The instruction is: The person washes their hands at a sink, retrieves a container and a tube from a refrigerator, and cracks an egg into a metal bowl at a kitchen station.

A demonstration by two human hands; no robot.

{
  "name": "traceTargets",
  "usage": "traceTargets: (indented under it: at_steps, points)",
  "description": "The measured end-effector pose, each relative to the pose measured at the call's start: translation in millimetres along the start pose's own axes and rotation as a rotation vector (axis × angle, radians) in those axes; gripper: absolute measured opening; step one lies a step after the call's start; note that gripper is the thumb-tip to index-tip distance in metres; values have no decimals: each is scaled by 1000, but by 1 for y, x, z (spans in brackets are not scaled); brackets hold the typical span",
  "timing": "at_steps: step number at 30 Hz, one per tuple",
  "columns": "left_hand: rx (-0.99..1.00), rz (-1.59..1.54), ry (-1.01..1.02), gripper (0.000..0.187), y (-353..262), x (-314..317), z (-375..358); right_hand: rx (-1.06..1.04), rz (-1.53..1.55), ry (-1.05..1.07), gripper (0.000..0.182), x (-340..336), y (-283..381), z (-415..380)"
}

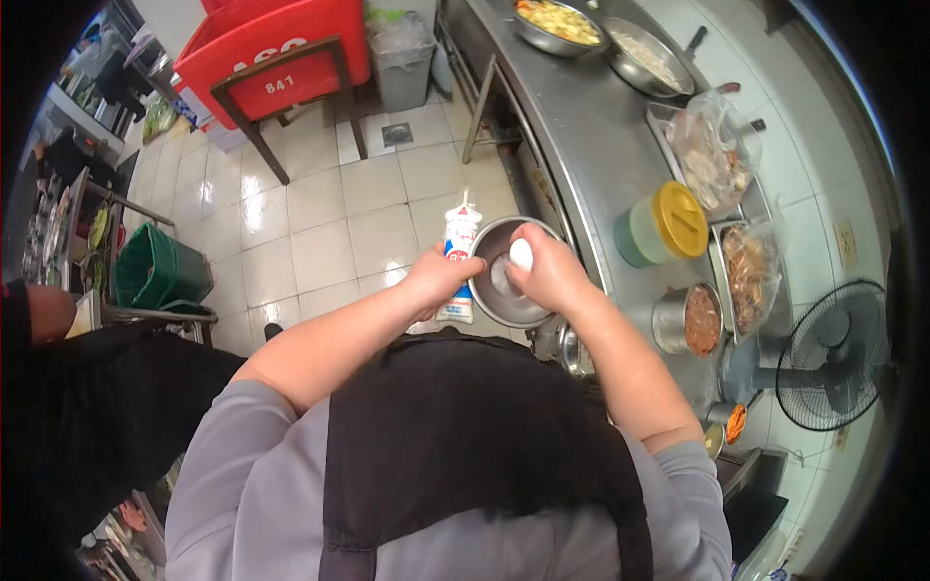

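My left hand point(438, 279) is closed around a white, red and blue packet point(462, 230), held upright at the left rim of a round metal bowl point(496, 298). Its thumb reaches over the bowl's edge. In my right hand point(554, 273) is a small white rounded object point(521, 254), pinched by the fingers over the bowl's opening. Whether it is a lid, an egg or something else cannot be made out. Some pale contents show at the bowl's bottom, partly hidden by my right hand.
A steel counter point(591, 160) on the right carries food bowls, trays, a yellow-lidded container point(678, 221) and a black fan point(831, 353). Red crate point(281, 58) and grey bin point(402, 73) stand ahead. Another person in black point(107, 416) is close at left, near a green bin point(160, 271).
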State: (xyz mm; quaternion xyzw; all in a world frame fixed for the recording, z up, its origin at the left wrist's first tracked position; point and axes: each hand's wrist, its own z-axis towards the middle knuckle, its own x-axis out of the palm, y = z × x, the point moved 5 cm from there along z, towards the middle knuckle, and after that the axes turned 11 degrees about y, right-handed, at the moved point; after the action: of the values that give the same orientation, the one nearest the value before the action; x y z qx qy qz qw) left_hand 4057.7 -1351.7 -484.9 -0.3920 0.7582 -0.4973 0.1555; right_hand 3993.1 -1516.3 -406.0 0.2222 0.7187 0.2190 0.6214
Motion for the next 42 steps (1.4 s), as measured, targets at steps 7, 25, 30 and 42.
traceTargets:
  at_steps: [7, 25, 30, 42]
  points:
    - [45, -63, -64, 40, -20, -60, 15, 63, 30, 76, 47, -18, 46, 69]
    - [179, -236, -317, 41, -47, -195, 29, 199, 1387, 164, 12, 15, -105, 240]
    - [179, -411, -535, 42, -51, -217, 4, 652, 1398, 381, 7, 111, -194, 272]
    - [139, -474, -627, 35, -41, -266, -22, 120, 1093, 269, 70, -70, -18, 452]
